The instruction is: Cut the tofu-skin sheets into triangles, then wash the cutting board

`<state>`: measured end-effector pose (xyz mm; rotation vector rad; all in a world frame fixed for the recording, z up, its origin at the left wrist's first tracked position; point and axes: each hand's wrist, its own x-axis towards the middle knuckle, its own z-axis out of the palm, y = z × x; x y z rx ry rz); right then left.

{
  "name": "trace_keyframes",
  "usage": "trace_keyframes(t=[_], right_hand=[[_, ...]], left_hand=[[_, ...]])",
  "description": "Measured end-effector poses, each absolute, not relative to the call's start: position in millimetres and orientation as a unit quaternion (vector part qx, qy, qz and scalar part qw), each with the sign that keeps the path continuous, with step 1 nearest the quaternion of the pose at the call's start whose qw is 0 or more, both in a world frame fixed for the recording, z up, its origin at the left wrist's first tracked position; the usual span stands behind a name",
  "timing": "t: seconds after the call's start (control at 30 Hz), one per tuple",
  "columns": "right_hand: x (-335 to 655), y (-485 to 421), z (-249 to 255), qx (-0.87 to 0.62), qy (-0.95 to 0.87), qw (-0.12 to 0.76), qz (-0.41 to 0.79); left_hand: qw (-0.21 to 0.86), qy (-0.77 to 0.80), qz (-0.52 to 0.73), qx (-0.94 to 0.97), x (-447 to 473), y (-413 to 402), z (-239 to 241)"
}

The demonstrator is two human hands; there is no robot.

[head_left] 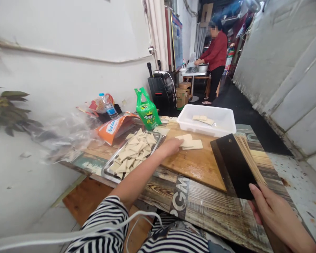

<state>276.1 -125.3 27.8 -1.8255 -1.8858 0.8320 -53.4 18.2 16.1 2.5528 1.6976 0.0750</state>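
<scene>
On the wooden cutting board (197,168) lie a few flat, pale rectangular slabs (195,144) that look like firm tofu. My left hand (172,147) is closed at the left end of these slabs, its fingertips partly hidden. A black-bladed cleaver (233,168) is in my right hand (270,202), its blade over the board's right side. A metal tray (104,173) on the left holds a heap of pale triangular pieces (137,151). Behind the board, a translucent plastic tub (223,130) contains several more slabs (203,119).
Behind the tray stand a green plastic bag (149,114), an orange packet (116,127) and a water bottle (109,106). A black speaker (162,92) is beyond the table. Farther back, a person in red (218,52) works at a small table. A white cable (94,230) crosses near my body.
</scene>
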Motion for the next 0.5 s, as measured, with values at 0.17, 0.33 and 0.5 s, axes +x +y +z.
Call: trace_keyframes(t=[0.17,0.33,0.5], right_hand=[[277.9,-128.6,29.0,-0.665,-0.658,0.189,0.298],[275.6,-127.0,42.6,-0.658,-0.696,0.193,0.213],[268.3,-117.7,55.1,-0.617,-0.771,0.116,0.108]], left_hand=[[0.155,0.595,0.19,0.766,-45.4,4.7,20.8],[0.395,0.545,0.331,0.661,3.6,-25.7,-5.9],[0.385,0.57,0.299,0.662,33.0,-63.2,-12.6]])
